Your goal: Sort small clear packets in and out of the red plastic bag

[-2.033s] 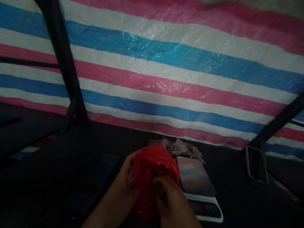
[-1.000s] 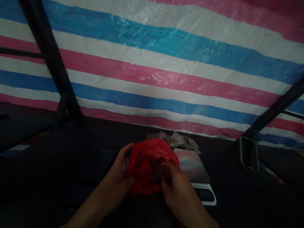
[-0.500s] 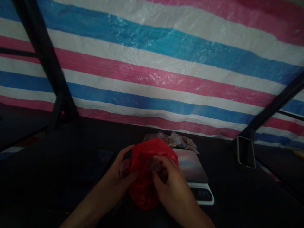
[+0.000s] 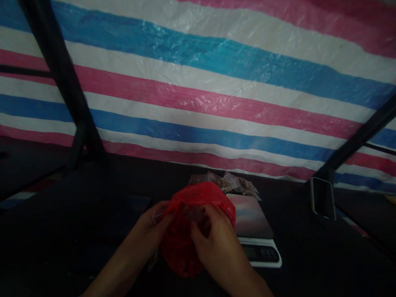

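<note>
Sheet [image 4: 198, 97], striped, behind red bag [image 4: 181, 241]. Bag between both hands, mouth gaping; probably light, limp, slippery, easily torn, so best taken by rim. Scale [image 4: 252, 218] just right of bag. Left hand [image 4: 150, 233] closed on bag's left edge (clear plastic [image 4: 158, 213] pokes out there too). Right hand [image 4: 216, 239] half-curled in bag's mouth, beside clear scrap [image 4: 195, 213]; whether gripped, cannot tell. Packets [image 4: 233, 184] beyond bag.

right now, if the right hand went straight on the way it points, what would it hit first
Most likely the red bag: the right hand points forward and slightly left, fingers at its mouth. How deep they sit is unclear in this dim view.
</note>
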`<state>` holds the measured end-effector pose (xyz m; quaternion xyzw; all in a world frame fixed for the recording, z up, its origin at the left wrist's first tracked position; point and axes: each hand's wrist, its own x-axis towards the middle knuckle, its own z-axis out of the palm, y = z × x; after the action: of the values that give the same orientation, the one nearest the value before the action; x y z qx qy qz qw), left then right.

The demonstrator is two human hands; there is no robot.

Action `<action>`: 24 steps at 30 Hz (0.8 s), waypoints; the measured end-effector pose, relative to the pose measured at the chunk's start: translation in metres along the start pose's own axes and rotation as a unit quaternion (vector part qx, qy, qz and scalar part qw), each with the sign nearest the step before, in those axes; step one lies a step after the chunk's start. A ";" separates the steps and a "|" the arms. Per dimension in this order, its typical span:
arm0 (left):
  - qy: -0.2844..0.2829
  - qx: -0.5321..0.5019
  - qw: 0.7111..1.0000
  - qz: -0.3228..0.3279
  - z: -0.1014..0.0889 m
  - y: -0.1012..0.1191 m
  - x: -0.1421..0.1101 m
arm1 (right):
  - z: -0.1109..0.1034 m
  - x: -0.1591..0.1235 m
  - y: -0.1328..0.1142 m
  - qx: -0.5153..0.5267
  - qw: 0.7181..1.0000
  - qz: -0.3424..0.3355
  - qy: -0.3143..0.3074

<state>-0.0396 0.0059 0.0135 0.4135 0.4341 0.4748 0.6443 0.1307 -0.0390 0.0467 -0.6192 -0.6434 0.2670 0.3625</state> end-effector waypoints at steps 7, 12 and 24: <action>-0.008 0.000 1.000 -0.002 -0.002 -0.002 0.001 | 0.009 0.009 -0.001 -0.035 0.999 -0.007 0.002; -0.027 0.007 1.000 0.003 -0.004 0.000 0.001 | 0.012 0.010 0.010 0.031 0.999 0.019 -0.010; 0.002 0.123 0.989 0.080 -0.001 0.005 -0.003 | 0.005 0.002 0.022 0.100 0.994 0.031 -0.014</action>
<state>-0.0424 0.0037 0.0187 0.5226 0.4558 0.4686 0.5474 0.1405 -0.0348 0.0266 -0.5957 -0.5987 0.3502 0.4051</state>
